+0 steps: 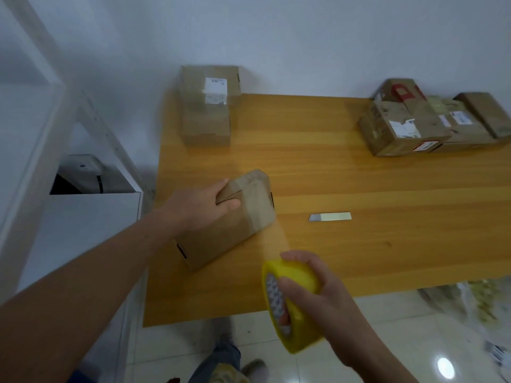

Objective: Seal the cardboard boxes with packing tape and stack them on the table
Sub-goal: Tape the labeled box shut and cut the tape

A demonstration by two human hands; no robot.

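Observation:
A brown cardboard box (235,228) lies at an angle on the left part of the wooden table (359,175). My left hand (204,205) grips its far left end, thumb over the top. A strip of clear tape runs from the box's right side down to a yellow roll of packing tape (293,302), which my right hand (318,297) holds above the table's front edge, fingers through the core. Two sealed boxes (207,106) stand stacked at the table's back left corner.
Several worn boxes with labels (431,120) are heaped at the back right. A small utility knife (330,217) lies mid-table. White shelving (83,189) stands left of the table. Plastic wrapping (475,302) lies on the tiled floor at right.

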